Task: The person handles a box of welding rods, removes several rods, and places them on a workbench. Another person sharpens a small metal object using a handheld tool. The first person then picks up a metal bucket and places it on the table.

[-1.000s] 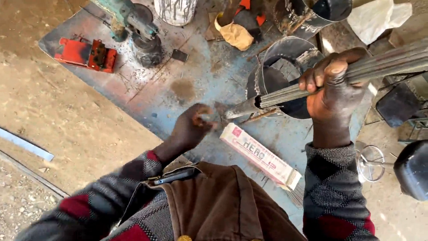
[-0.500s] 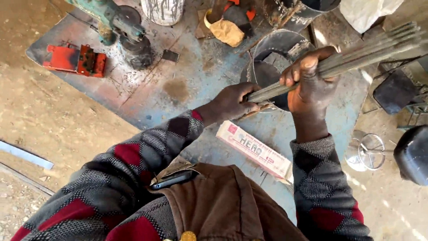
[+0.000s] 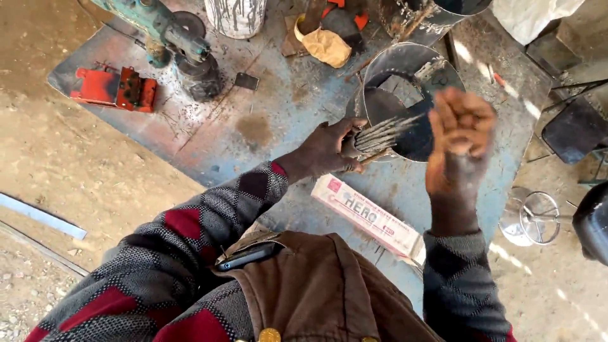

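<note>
left hand [image 3: 329,149] mid frame is clamped round a bundle of thin metal rods [image 3: 383,133] over the round metal bin [image 3: 380,66], right hand [image 3: 462,136] raised, loosely curled, holding nothing; a one-handed grip could let rods slip and scatter.

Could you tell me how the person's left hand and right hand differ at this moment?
The left hand is low over the blue metal table, gripping a bundle of thin grey rods that points into the dark metal bucket. The right hand is raised above the table, fingers curled, and appears to hold nothing. The left hand looks sharp; the right hand is blurred. Both are bare and come out of chequered grey and red sleeves.
</note>
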